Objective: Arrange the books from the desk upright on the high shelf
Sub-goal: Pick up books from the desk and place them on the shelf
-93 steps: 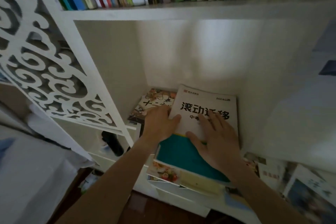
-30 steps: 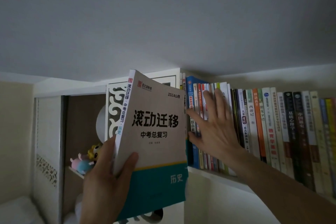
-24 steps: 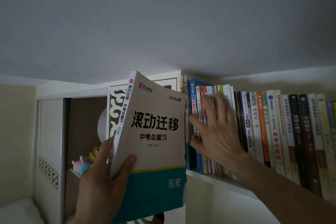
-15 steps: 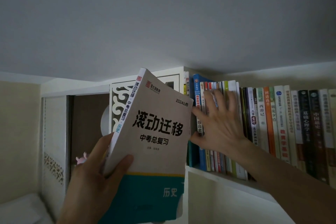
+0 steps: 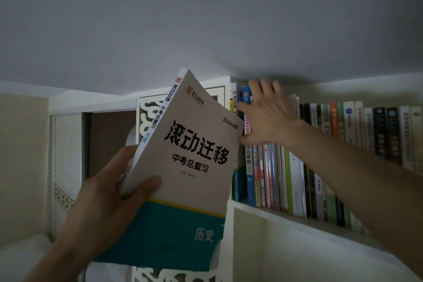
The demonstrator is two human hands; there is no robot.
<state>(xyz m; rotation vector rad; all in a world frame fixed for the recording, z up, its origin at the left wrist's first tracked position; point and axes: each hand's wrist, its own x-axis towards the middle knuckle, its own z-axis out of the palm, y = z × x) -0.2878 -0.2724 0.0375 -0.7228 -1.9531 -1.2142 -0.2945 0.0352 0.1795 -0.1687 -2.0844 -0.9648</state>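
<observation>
My left hand (image 5: 107,199) grips a thick white and teal book (image 5: 183,167) by its spine, thumb on the cover. The book is raised and tilted, its top corner leaning right toward the left end of the high shelf (image 5: 286,215). A row of upright books (image 5: 343,144) fills that shelf. My right hand (image 5: 265,114) lies spread with straight fingers against the upper spines of the leftmost books, just right of the held book.
A white fretwork panel (image 5: 146,119) stands behind the held book, left of the shelf. Further left is a dark open cabinet recess (image 5: 107,139). The ceiling (image 5: 206,18) runs close above the book tops.
The book has come up from the desk pile to the shelf's left end and tilted more to the right. My right hand has slid up the spines to near their tops.
</observation>
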